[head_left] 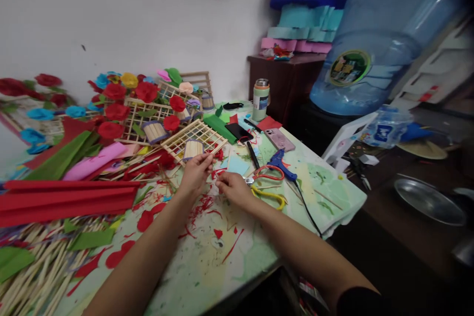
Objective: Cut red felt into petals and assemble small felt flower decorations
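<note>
My left hand (197, 173) is raised over the table, thumb and fingertips pinched together; a bit of red shows beside them, but what they hold is too small to make out. Close by on the right, my right hand (234, 188) has its fingers curled in, and their contents are hidden. Just beyond my left hand lies a small wooden lattice (196, 138) with a stick-built bucket shape on it. Right of my right hand are scissors with orange handles (272, 173), a yellow-handled tool (272, 198) and a blue glue gun (282, 164). Red paper scraps (202, 210) litter the tabletop below my hands.
Paper flowers (146, 91) crowd the left back, with red crepe paper (70, 200) and thin wooden sticks (40, 266) nearer. A phone (279, 139), a black marker (253, 155) and a green bottle (260, 99) stand or lie further back. A large water jug (385, 39) is at the right.
</note>
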Tool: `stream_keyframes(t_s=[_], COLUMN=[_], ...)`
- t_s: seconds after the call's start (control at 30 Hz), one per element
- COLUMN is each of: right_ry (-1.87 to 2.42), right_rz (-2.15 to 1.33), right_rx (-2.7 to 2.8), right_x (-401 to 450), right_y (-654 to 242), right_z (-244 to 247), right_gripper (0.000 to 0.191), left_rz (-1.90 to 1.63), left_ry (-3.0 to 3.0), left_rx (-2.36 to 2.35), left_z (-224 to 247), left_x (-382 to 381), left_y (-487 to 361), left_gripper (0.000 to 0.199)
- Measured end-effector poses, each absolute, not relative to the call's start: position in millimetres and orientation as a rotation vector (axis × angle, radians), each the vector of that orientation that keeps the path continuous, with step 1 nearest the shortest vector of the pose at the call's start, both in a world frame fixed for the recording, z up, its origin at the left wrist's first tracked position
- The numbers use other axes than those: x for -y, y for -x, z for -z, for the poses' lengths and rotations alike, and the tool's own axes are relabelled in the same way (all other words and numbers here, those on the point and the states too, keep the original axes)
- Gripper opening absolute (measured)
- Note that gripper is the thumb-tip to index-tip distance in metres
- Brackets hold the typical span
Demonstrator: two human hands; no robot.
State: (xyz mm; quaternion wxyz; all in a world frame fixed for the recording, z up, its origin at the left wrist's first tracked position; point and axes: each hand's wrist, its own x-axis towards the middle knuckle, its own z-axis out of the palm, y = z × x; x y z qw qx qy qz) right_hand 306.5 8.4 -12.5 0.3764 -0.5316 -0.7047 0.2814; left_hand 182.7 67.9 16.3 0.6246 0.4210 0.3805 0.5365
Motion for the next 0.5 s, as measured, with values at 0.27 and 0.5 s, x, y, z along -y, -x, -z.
stream_keyframes(t_s=[0.27,0.5], right_ry=[1.428,1.351], right_rz=[-0.378,-0.265], right_rx=[2.312,2.546], right_x=[5,12], right_y=[-306,-304], right_z=[-2,-5], right_gripper=[0.02,0.023], left_rz=[-0.923,-0.744], left_ry=[-1.169,-1.145], left_rx=[-1.198,-1.292], left_z=[-10,0], left_x=[-53,-36], left_y=[-139,-117], left_gripper=[0.037,0.033])
